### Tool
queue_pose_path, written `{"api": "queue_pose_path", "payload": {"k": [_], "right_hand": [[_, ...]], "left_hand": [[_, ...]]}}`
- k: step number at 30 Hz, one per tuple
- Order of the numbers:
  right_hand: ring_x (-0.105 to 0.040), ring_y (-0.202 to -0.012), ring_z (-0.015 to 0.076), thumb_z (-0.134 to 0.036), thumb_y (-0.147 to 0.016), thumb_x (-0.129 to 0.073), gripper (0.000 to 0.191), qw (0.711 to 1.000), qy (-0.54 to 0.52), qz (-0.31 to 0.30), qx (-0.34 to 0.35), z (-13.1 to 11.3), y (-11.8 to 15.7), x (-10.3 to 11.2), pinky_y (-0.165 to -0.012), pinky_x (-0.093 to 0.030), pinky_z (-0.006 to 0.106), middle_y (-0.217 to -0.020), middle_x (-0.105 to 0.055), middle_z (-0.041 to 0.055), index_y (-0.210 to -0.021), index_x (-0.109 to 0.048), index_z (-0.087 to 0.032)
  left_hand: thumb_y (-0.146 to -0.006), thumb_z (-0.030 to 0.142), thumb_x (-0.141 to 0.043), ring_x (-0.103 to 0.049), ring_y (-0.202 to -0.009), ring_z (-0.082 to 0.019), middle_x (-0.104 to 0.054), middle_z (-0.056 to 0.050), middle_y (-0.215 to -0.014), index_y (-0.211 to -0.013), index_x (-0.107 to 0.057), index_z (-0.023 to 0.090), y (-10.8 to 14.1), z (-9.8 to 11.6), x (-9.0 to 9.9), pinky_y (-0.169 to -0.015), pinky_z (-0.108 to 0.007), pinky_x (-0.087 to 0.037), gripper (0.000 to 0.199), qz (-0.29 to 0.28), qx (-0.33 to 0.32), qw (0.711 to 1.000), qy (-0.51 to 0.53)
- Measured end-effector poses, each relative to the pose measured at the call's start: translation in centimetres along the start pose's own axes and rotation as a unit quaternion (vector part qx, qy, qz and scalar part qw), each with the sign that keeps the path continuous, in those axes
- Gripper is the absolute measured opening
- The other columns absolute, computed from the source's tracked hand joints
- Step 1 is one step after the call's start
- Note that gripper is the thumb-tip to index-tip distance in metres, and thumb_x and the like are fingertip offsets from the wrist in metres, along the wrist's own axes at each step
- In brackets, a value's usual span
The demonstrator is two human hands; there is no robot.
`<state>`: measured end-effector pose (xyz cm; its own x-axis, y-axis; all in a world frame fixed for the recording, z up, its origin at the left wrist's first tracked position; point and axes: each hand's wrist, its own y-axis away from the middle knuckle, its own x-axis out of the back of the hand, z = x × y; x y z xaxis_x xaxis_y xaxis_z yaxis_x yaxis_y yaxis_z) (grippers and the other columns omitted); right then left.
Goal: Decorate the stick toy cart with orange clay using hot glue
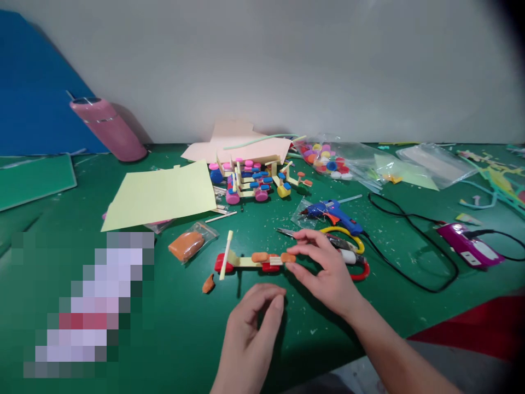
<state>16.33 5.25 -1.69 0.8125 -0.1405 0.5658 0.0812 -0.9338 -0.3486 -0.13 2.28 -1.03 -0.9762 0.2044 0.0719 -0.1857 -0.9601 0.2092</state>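
A small stick-built model [246,262] with red round parts and orange clay pieces lies at the middle of the green table. My right hand [324,268] is at its right end, thumb and fingertips closed on an orange clay piece [287,257]. Just in front of the model rests my left hand [258,323], its thumb and fingers curled together; whatever might be between them is not visible. A torn lump of orange clay [208,284] sits by the model's left end. Behind it is a clear packet of orange clay [187,246].
Finished-looking stick models [250,183] stand behind, beside a yellow sheet [159,194]. At right are a blue glue gun [334,214], scissors [363,271], black cord and a purple box [470,245]. A pink bottle [109,128] leans on the wall; bagged coloured caps [326,160] lie nearby.
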Motion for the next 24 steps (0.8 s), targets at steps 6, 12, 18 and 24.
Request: {"api": "queue_pose_path", "payload": {"k": [6,12,18,24], "right_hand": [[-0.051,-0.099,0.0186,-0.022,-0.077,-0.062,0.016,0.999,0.014,-0.034,0.006,0.7,-0.6,-0.9,-0.088,-0.044,0.033,-0.112,-0.049,0.0075,-0.093,-0.065,-0.019],[-0.050,-0.102,0.0196,-0.023,-0.078,-0.061,0.018,0.999,0.020,-0.044,0.020,0.9,-0.4,-1.1,-0.088,-0.044,0.034,-0.112,-0.049,0.0081,-0.095,-0.066,-0.019],[-0.051,-0.104,0.0205,-0.023,-0.077,-0.061,0.018,0.998,0.030,-0.037,0.037,0.9,-0.6,-1.1,-0.085,-0.046,0.034,-0.110,-0.051,0.0079,-0.095,-0.066,-0.021],[-0.051,-0.104,0.0210,-0.025,-0.078,-0.060,0.019,0.998,0.035,-0.039,0.034,0.8,-0.7,-1.2,-0.086,-0.045,0.036,-0.110,-0.052,0.0078,-0.095,-0.066,-0.021]], "left_hand": [[-0.078,0.022,-0.052,-0.060,-0.090,-0.022,-0.062,-0.013,-0.096,-0.085,-0.065,0.014,-0.7,-1.5,0.2,-0.076,-0.036,-0.051,0.017,0.066,-0.216,0.936,-0.271],[-0.078,0.018,-0.052,-0.060,-0.088,-0.023,-0.061,-0.014,-0.094,-0.084,-0.063,0.014,-1.0,-2.6,0.1,-0.072,-0.039,-0.053,0.014,0.103,-0.277,0.885,-0.358],[-0.076,0.015,-0.054,-0.057,-0.090,-0.023,-0.059,-0.012,-0.095,-0.084,-0.061,0.016,-1.0,-2.9,0.1,-0.074,-0.040,-0.050,0.011,0.121,-0.316,0.859,-0.384],[-0.075,0.013,-0.055,-0.055,-0.094,-0.024,-0.061,-0.010,-0.100,-0.087,-0.060,0.018,-0.9,-3.0,0.2,-0.078,-0.040,-0.047,0.014,0.110,-0.322,0.845,-0.412]]}}
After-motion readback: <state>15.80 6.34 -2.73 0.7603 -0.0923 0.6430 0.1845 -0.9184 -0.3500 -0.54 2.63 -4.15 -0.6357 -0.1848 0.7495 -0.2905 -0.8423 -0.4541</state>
